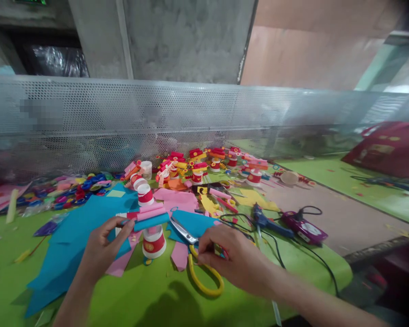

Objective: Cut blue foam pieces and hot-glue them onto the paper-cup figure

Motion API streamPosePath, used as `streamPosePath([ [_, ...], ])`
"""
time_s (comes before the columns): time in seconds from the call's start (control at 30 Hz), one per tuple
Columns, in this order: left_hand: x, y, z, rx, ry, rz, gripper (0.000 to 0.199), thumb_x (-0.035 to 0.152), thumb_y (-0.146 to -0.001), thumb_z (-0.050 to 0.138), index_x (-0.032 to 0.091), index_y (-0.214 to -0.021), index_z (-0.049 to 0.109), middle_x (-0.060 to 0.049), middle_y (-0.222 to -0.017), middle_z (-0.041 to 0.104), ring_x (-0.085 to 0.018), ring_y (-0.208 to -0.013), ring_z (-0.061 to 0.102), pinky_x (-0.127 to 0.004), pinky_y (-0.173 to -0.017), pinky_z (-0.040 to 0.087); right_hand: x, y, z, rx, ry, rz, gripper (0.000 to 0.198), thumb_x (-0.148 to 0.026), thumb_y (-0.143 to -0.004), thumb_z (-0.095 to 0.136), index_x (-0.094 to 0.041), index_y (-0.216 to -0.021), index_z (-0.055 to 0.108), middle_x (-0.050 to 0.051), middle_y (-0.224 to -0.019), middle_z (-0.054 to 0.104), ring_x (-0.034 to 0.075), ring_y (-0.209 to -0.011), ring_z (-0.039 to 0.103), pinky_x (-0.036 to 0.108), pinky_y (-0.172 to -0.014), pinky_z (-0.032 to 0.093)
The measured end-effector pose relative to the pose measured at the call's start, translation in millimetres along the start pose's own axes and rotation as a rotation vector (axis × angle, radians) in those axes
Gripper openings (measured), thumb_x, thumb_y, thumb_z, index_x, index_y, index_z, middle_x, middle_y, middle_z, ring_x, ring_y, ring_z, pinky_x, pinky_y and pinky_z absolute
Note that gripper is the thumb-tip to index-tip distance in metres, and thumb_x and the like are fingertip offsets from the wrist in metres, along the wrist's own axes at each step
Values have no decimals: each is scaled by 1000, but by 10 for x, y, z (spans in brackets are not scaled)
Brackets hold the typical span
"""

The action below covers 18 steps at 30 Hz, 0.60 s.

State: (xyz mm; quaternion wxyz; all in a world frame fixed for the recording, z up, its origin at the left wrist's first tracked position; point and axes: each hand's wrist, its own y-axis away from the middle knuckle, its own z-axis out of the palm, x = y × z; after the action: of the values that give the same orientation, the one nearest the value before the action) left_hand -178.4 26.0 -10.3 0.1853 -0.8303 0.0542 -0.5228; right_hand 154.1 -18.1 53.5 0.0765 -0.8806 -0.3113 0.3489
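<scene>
On the green table (122,290), your left hand (105,240) pinches paper rolls (153,221) over the nearest cup (154,245); right of that cup, your right hand (228,252) curls over scissors (192,239), grip unclear.

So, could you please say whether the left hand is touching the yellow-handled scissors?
Apart: the head view shows a cup between left hand and scissors.

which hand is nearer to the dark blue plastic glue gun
Right. The right hand is just left of the glue gun, nearer the camera; the left hand is farther left, holding pink and blue rolls.
</scene>
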Motion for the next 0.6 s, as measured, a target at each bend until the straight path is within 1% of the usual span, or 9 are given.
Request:
streamPosePath([
  [0.1, -22, 3, 9, -7, 28, -4, 36, 60, -86, 73, 24, -88, 76, -6, -97, 75, -25, -90, 67, -29, -73, 54, -98, -238, -216, 3, 65, -192, 16, -21, -99, 65, -21, -87, 75, 2, -82, 76, 16, -76, 65, 29, -73, 47],
  [0.2, -42, 5, 10, -32, 58, -17, 35, 58, -88, 72, 24, -88, 75, -6, -96, 74, -25, -89, 65, -30, -73, 53, -193, -470, -286, 24, 116, -350, 24, -26, -103, 60, -19, -84, 74, 4, -81, 74, 16, -76, 63, 30, -71, 47],
  [0.3, -40, 8, 1, -53, 68, -21, 35, 58, -89, 70, 23, -88, 74, -6, -97, 73, -25, -92, 65, -31, -75, 53, -247, -627, -216, 59, 157, -452, 17, -22, -98, 66, -18, -82, 70, 2, -77, 71, 15, -73, 60, 30, -71, 46],
  [0.4, -17, 7, 0, -55, 32, -9, 36, 57, -91, 68, 22, -88, 72, -6, -94, 72, -25, -92, 64, -30, -74, 52, -276, -692, -85, 26, 174, -517, 9, -15, -94, 69, -18, -86, 70, 2, -85, 72, 15, -80, 62, 30, -75, 47],
  [0.43, -5, 5, 5, -48, 18, -1, 35, 57, -91, 68, 22, -87, 72, -6, -93, 71, -24, -92, 63, -30, -73, 51, -285, -701, -46, -2, 182, -534, 9, -14, -95, 68, -19, -88, 71, 1, -87, 72, 15, -82, 63, 30, -76, 47],
  [0.5, 21, 3, 18, -18, 9, 18, 34, 55, -91, 69, 21, -88, 71, -5, -92, 71, -24, -91, 63, -30, -74, 51, -302, -717, 0, -45, 206, -569, 13, -16, -98, 65, -20, -88, 73, 0, -83, 72, 15, -80, 64, 31, -77, 47],
  [0.57, 50, 1, 30, 25, 26, 34, 31, 52, -90, 71, 21, -92, 71, -5, -95, 72, -23, -92, 64, -30, -77, 52, -310, -753, -3, -59, 227, -597, 17, -21, -100, 64, -20, -87, 75, 0, -78, 72, 16, -76, 65, 33, -78, 48],
  [0.6, 61, -1, 33, 36, 36, 36, 30, 50, -89, 72, 21, -93, 71, -5, -95, 72, -22, -92, 64, -31, -78, 52, -307, -785, -20, -55, 237, -613, 18, -22, -101, 62, -20, -89, 76, 1, -80, 73, 17, -77, 66, 34, -78, 49],
])
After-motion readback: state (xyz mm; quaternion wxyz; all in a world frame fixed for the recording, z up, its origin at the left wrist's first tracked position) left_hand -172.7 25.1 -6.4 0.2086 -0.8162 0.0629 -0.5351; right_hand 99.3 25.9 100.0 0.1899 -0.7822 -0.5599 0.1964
